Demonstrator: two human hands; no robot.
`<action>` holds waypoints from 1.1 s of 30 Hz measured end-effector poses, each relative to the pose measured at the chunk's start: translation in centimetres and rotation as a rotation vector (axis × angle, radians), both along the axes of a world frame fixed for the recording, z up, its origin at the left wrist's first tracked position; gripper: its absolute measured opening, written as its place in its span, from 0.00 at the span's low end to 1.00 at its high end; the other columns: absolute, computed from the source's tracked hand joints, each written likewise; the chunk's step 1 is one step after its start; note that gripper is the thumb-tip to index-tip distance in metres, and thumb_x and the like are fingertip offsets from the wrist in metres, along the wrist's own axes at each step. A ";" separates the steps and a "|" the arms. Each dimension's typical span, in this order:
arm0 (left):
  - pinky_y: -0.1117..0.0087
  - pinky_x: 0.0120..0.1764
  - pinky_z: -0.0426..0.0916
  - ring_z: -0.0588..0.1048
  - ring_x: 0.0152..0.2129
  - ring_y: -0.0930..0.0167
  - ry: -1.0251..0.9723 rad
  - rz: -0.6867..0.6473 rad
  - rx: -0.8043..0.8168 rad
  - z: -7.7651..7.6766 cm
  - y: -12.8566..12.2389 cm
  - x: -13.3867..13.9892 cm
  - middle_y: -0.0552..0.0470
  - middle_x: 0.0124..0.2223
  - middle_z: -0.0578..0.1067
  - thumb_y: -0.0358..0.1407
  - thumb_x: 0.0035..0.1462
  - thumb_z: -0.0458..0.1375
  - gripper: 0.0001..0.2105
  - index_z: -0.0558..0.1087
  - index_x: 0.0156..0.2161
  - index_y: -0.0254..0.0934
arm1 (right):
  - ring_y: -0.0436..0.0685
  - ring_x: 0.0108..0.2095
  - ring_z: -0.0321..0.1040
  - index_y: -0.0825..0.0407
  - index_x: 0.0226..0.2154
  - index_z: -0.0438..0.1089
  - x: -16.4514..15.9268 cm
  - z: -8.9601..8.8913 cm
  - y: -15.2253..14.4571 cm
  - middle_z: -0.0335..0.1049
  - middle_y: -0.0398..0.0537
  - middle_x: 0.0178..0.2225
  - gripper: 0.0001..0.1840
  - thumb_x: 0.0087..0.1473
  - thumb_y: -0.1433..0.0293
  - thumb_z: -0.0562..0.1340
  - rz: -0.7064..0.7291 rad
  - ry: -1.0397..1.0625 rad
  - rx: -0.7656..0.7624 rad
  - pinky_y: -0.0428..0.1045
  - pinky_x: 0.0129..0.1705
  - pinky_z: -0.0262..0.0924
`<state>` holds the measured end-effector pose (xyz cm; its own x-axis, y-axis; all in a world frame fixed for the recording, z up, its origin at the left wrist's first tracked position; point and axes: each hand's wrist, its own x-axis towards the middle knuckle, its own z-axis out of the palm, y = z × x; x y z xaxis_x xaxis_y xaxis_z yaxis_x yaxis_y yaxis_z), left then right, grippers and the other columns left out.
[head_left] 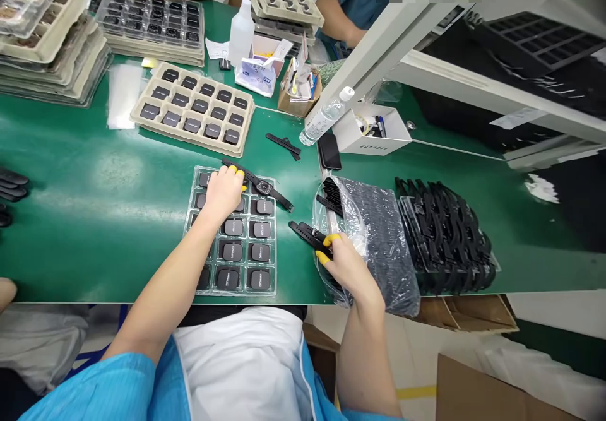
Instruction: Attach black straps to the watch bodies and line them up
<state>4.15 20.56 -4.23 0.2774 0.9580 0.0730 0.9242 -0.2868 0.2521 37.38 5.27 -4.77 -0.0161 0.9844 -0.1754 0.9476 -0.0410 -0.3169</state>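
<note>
Straps sit clamped in my right grip at the open bag; remotely, I pinch a watch by its band over the tray with my left grip.

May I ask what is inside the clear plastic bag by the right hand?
Slim black straps show at the mouth of the bag, and dark rows through its film; anything deeper is covered.

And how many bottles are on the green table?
2 that I can see: a white bottle by the tissue pack, and a clear one beside the white box. Others may be hidden.
</note>
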 end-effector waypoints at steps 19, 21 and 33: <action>0.63 0.50 0.74 0.80 0.46 0.66 -1.029 -0.165 -0.278 0.2 -1.6 1.6 0.41 0.52 0.79 0.35 0.67 0.54 0.13 0.65 0.55 0.36 | 0.45 0.16 0.39 0.47 0.36 0.63 -13.4 4.3 7.6 0.53 0.34 0.23 0.24 0.62 0.44 0.64 -0.002 1.659 -0.165 0.43 0.16 0.39; 0.62 0.54 0.74 0.79 0.50 0.65 -0.985 -0.231 -0.217 0.2 -1.5 1.4 0.41 0.54 0.79 0.33 0.68 0.53 0.16 0.67 0.58 0.35 | 0.45 0.16 0.39 0.49 0.33 0.63 -14.4 3.1 8.3 0.52 0.35 0.22 0.28 0.61 0.41 0.62 -0.015 1.701 -0.273 0.43 0.16 0.36; 0.61 0.60 0.73 0.76 0.58 0.65 -0.765 -0.556 -0.035 0.8 -2.0 1.4 0.44 0.60 0.77 0.20 0.55 0.48 0.29 0.72 0.60 0.37 | 0.48 0.16 0.57 0.51 0.34 0.67 -14.3 1.6 7.9 0.70 0.41 0.19 0.24 0.59 0.48 0.70 -0.033 1.586 -0.195 0.45 0.20 0.48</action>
<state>5.54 18.58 -3.45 0.5836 0.7082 0.3973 0.2378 -0.6169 0.7503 23.07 13.12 -3.18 -0.2759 0.9537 -0.1199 -0.3229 -0.2095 -0.9230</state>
